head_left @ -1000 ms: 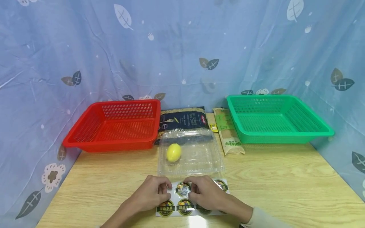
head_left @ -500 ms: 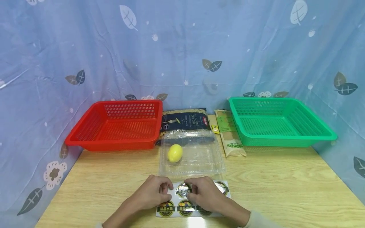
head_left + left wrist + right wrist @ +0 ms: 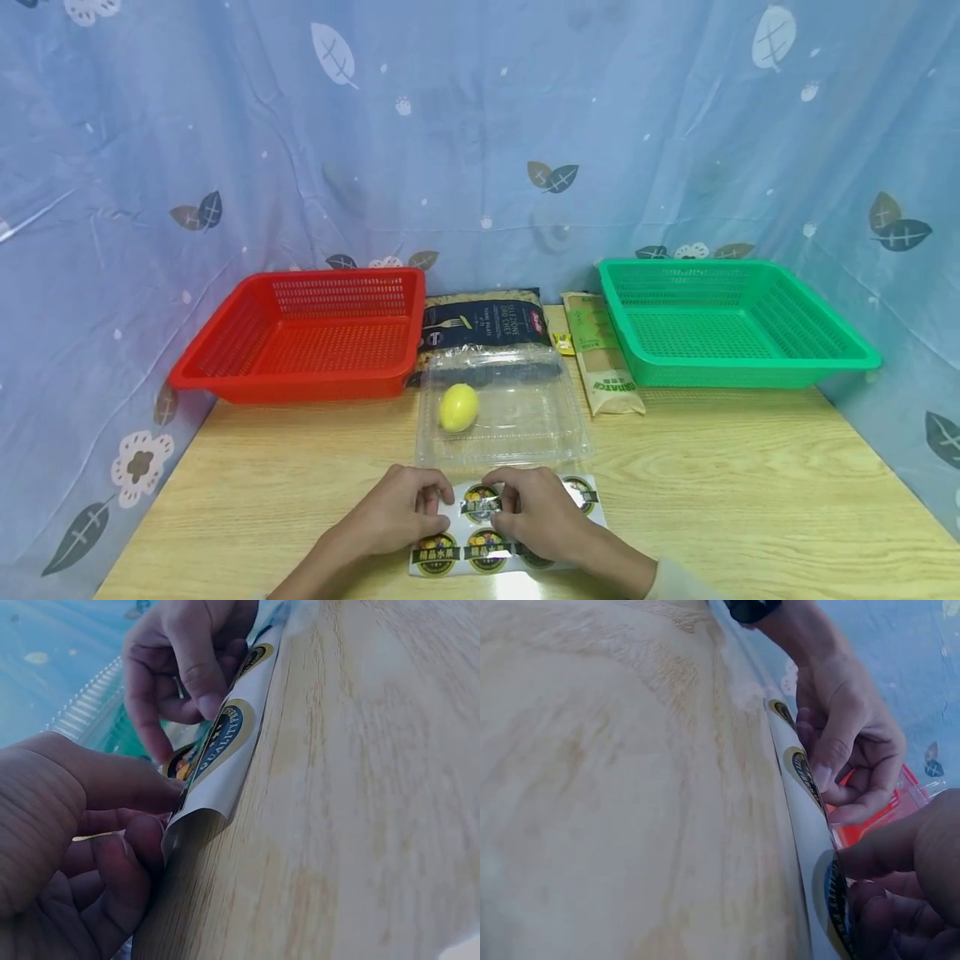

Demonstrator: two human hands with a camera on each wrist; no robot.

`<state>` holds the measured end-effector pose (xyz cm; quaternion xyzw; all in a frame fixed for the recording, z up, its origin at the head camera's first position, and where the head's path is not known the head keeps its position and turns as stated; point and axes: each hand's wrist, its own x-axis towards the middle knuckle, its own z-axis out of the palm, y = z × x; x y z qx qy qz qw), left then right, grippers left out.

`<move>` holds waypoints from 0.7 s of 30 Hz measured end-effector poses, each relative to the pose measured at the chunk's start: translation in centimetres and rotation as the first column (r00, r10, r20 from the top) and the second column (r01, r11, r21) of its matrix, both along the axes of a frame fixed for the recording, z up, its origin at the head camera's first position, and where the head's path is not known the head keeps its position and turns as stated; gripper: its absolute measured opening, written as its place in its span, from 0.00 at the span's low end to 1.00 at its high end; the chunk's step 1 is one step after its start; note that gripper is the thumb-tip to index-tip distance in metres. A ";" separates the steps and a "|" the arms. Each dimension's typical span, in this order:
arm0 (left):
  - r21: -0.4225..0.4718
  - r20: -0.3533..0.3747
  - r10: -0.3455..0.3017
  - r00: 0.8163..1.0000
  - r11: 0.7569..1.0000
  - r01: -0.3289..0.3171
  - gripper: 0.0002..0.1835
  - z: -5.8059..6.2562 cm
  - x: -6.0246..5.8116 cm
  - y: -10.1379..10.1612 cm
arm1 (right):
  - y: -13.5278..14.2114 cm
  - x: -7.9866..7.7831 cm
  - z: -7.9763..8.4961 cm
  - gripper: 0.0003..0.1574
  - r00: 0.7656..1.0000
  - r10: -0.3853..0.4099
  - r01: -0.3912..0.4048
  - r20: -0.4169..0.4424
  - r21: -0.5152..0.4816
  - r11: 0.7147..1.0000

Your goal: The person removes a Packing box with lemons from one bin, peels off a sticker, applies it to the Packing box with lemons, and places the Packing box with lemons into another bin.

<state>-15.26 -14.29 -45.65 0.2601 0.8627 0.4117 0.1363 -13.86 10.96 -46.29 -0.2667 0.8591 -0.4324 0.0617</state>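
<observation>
A white sheet of round black-and-gold stickers (image 3: 488, 552) lies near the table's front, under both hands. My left hand (image 3: 401, 510) has curled fingers at the sheet's left part; in the left wrist view the thumb lies on top and the curled fingers sit at the edge, gripping it. Around a sticker of the upper row, my right hand (image 3: 546, 517) has its index finger and thumb bent down onto the sheet. The right palm hides part of the stickers. In the left wrist view the near end of the sticker sheet (image 3: 214, 799) bends up off the wood.
Beyond the hands stands a clear plastic container (image 3: 525, 417) with a yellow lemon (image 3: 458, 407) at its left. Behind are a pasta bag (image 3: 487, 323), a long paper-coloured packet (image 3: 606, 367) and a small yellow packet (image 3: 564, 343). A red basket (image 3: 300, 385) and a green basket (image 3: 742, 367) flank them.
The head view has shifted slightly. Both hands stay at the same places on the sticker sheet, with hardly any finger movement visible.
</observation>
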 end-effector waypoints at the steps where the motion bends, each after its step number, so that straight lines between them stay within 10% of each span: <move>1: -0.001 -0.004 -0.001 1.000 1.000 0.001 0.09 -0.1 0.0 0.0 | 0.0 0.0 0.0 0.23 1.000 0.005 -0.005 0.001 0.005 1.000; 21: 0.022 -0.023 -0.004 1.000 1.000 0.004 0.09 -0.7 0.0 0.0 | 0.1 -0.1 -0.3 0.08 0.986 0.029 -0.040 -0.164 -0.059 0.997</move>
